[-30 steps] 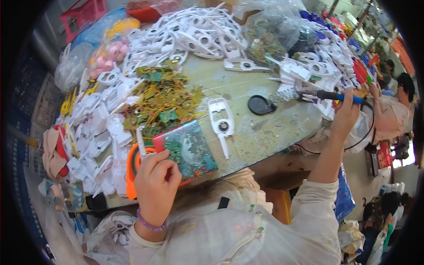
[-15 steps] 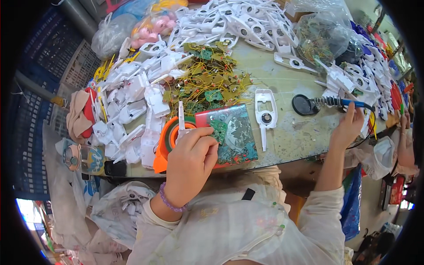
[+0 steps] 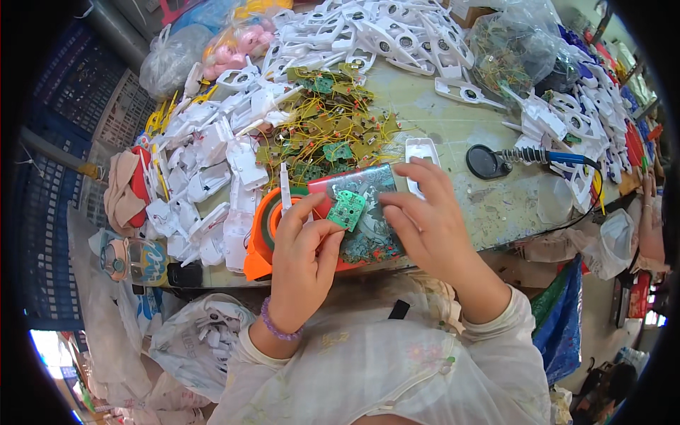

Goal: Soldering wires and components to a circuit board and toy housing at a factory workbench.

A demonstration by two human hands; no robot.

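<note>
Centre: small green circuit board [image 3: 347,210], pinched at its left and lower edge between thumb and forefinger of the left hand [image 3: 306,248], with component side facing upward; grip narrowed to the board's thickness. Positioned over a red-edged plate [image 3: 370,239] with a scuffed grey-green face; cannot tell whether touching it or just above. To the right of the board, the right hand [image 3: 433,227], back upward, with fingers bent and loosely spread, fingertips near the board but apart from it; nothing seen in its grasp. Around the left wrist, a purple bead bracelet [image 3: 280,324]. Just left of the plate, an orange ring-shaped object [image 3: 259,248] with a white rod [image 3: 285,185] upright beside it. Beyond the plate, a heap of wired boards [image 3: 340,117] with yellow leads, flanked on the left by piled white casings [image 3: 205,173]. Partly hidden behind the right hand, a single white casing [image 3: 423,150], lying on the worn pale-green tabletop [image 3: 453,134]. Farther right, a blue-handled soldering iron [image 3: 567,158], resting in a coil-spring holder [image 3: 525,154] with a round black base [image 3: 485,163].
</note>
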